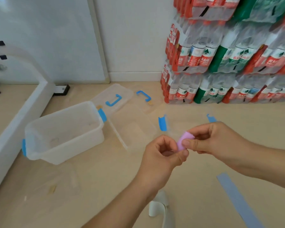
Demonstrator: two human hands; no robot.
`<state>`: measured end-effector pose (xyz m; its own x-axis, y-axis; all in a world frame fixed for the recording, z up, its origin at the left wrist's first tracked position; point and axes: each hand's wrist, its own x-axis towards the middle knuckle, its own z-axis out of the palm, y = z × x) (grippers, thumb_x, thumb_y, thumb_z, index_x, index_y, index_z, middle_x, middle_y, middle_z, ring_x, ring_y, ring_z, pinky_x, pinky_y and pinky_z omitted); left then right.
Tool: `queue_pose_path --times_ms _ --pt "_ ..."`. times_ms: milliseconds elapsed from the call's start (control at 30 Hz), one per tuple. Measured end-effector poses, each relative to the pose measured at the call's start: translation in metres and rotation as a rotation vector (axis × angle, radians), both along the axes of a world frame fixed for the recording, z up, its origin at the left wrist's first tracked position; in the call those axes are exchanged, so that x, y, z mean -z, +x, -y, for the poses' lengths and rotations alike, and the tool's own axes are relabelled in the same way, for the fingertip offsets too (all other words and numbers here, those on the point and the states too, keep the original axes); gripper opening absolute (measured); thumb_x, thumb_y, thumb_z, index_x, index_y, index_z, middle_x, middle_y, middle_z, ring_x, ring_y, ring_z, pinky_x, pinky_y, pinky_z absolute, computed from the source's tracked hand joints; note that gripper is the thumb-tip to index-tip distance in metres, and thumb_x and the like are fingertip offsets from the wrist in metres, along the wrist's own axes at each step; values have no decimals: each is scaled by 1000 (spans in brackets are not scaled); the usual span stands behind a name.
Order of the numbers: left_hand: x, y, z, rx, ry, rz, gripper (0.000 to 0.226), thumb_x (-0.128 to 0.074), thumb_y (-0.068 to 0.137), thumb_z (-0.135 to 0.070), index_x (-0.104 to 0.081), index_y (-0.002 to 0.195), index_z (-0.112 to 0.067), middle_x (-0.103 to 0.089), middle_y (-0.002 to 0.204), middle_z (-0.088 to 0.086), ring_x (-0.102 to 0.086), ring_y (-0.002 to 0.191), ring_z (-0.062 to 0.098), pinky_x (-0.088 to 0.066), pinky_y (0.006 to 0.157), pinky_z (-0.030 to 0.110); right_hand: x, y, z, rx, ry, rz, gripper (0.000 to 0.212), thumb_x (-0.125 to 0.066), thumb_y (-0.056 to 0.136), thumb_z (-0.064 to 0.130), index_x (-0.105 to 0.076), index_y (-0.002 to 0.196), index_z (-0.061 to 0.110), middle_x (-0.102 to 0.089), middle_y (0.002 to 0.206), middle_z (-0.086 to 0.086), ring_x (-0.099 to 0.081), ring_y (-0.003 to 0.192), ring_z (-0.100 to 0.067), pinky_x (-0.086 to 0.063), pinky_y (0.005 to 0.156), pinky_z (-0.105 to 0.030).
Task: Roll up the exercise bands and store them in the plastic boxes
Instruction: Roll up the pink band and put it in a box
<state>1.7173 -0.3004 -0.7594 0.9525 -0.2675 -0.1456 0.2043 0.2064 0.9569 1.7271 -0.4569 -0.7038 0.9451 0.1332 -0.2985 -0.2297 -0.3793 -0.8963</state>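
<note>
A purple exercise band (183,139) is wound into a tight roll and held between both hands above the floor. My left hand (161,155) pinches its lower end and my right hand (212,140) grips its upper end. A blue band (237,199) lies flat on the floor at the lower right. A pale green band (160,206), partly curled, lies below my left forearm. An open translucent plastic box (62,130) with blue clasps stands empty at the left. A second clear box (171,124) sits just beyond my hands, partly hidden by them.
Two clear lids with blue handles (113,100) lie on the floor behind the boxes. Stacked packs of bottled water (229,55) fill the right back. A white frame (18,116) runs along the left, and a white board (56,38) leans on the wall.
</note>
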Motion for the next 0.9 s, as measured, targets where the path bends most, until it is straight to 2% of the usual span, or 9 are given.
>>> queue_pose_path --times_ms 133,233,333,400,467,567,667,767,900 --pt "20 20 14 112 197 -17 25 -73 79 -2 -54 69 -14 -61 61 5 -54 56 15 -43 56 21 33 16 28 -91 -44 39 12 -70 81 17 -78 74 20 -66 85 -26 -44 68 -17 -36 64 -29" --pt "36 39 10 149 451 -10 21 -71 81 -7 -55 73 -17 -63 66 3 -57 57 14 -45 56 23 55 33 33 -105 84 42 17 -66 84 9 -78 72 13 -75 77 -5 -50 58 -2 -37 60 -12" --pt "40 71 2 346 971 99 14 -63 84 -13 -59 84 -27 -61 75 -7 -55 64 10 -48 67 26 72 57 39 -80 175 49 19 -64 86 2 -76 73 6 -76 78 1 -61 62 -2 -44 63 -10" --pt "31 100 -3 501 1373 223 26 -55 86 -11 -59 106 -28 -55 86 -8 -53 78 11 -44 74 24 76 77 47 -72 196 88 19 -64 85 5 -77 72 10 -77 81 1 -66 78 -11 -48 76 -15" --pt "12 125 -8 518 1602 264 41 -49 86 -4 -54 118 -28 -46 94 -5 -52 92 16 -42 79 24 70 99 56 -73 247 133 19 -63 85 4 -76 71 10 -76 81 1 -64 78 -10 -45 73 -12" --pt "-17 148 -19 478 1704 244 43 -46 87 -2 -56 116 -32 -43 94 -7 -49 89 14 -43 78 26 56 128 70 -106 287 176 16 -64 86 6 -75 74 9 -76 83 0 -62 74 -4 -44 64 -14" --pt "-26 128 -57 474 1727 159 44 -45 86 0 -60 111 -33 -51 98 -8 -53 93 12 -44 79 23 52 151 66 -201 299 156 15 -65 85 7 -75 74 8 -76 84 -1 -63 72 2 -40 64 -5" --pt "-8 92 -106 462 1738 -18 52 -40 84 3 -59 116 -34 -53 115 -10 -53 111 11 -42 79 18 60 161 39 -366 196 126 15 -67 83 5 -74 70 8 -76 79 -1 -66 81 -9 -47 78 -16" --pt "38 77 -133 287 1660 -100 43 -44 91 -9 -50 128 -30 -53 126 0 -54 110 14 -39 87 20 89 169 -7 -509 -29 138 20 -66 80 5 -74 64 14 -75 73 3 -68 80 -20 -50 85 -38"
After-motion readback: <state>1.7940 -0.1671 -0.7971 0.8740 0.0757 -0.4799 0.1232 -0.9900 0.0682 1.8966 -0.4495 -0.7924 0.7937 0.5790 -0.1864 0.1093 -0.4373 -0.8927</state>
